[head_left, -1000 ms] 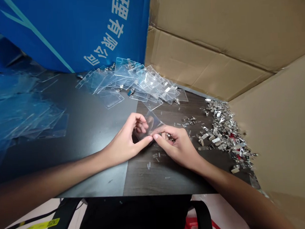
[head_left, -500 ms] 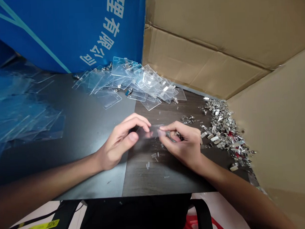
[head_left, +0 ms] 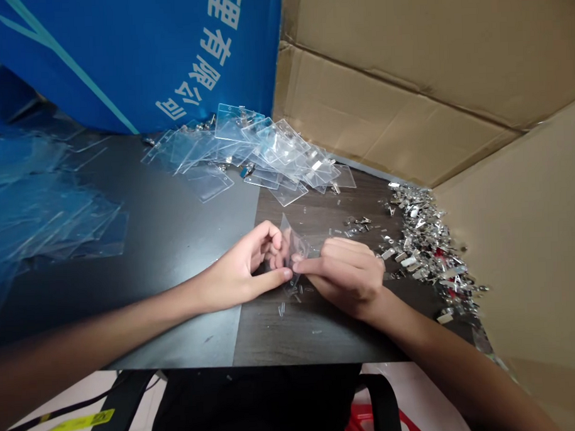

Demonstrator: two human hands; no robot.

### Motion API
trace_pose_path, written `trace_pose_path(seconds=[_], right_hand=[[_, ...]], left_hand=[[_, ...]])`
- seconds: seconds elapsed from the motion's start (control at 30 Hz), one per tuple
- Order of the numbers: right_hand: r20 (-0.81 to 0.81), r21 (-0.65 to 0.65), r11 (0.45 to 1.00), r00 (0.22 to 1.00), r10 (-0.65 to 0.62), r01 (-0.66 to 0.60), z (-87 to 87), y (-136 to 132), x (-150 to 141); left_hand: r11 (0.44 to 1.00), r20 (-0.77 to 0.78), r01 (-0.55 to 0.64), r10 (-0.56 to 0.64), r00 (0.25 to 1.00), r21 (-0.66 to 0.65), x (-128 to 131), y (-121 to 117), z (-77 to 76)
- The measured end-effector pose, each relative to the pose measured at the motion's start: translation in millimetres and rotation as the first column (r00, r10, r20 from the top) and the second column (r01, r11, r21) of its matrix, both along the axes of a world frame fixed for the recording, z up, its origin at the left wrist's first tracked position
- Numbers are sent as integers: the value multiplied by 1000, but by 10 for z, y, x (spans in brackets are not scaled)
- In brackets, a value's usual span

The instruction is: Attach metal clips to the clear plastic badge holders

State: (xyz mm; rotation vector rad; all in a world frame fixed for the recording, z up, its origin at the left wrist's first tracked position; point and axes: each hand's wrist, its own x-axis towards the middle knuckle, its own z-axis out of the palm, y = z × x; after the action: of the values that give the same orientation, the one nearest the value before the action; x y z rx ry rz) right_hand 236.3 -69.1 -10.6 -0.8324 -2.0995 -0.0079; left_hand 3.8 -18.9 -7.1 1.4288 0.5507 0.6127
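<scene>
Blue sheet [head_left: 121,58] with white letters and a pale green line. Brown cardboard [head_left: 396,92]. Shiny silver clips [head_left: 424,236] with red bits. Table [head_left: 315,340] half black, half streaky brown.

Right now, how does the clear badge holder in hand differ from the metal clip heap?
The clear badge holder is one plastic sleeve; the metal clip heap is many shiny pieces. The holder stands tilted between the left hand and right hand; the heap lies untouched on the table.
</scene>
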Motion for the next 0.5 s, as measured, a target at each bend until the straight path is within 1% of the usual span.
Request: trace_pose_path(seconds=[0.1, 0.17, 0.23, 0.33, 0.4, 0.5], right_hand=[[-59, -65, 998, 998, 10, -14, 14, -23, -55], [-109, -185, 982, 994, 8, -28, 46, -49, -94], [-158, -336, 940, 987, 6, -59, 90, -73, -115], [-214, -516, 846, 977, 23, -133, 150, -86, -109], [-214, -590, 793, 976, 29, -153, 174, -78, -99], [-168, -663, 742, 985, -21, -98, 188, -61, -106]], left_hand=[[999, 55, -27, 29, 998, -33, 11, 9, 29], [996, 73, -72, 75, 995, -47, 6, 27, 33], [994, 92, -107, 110, 990, -37, -11, 53, 17], [996, 143, -89, 86, 986, 12, -47, 82, -48], [998, 181, -63, 59, 982, 19, -61, 78, -103], [999, 198, -31, 37, 980, -31, -65, 49, -155]])
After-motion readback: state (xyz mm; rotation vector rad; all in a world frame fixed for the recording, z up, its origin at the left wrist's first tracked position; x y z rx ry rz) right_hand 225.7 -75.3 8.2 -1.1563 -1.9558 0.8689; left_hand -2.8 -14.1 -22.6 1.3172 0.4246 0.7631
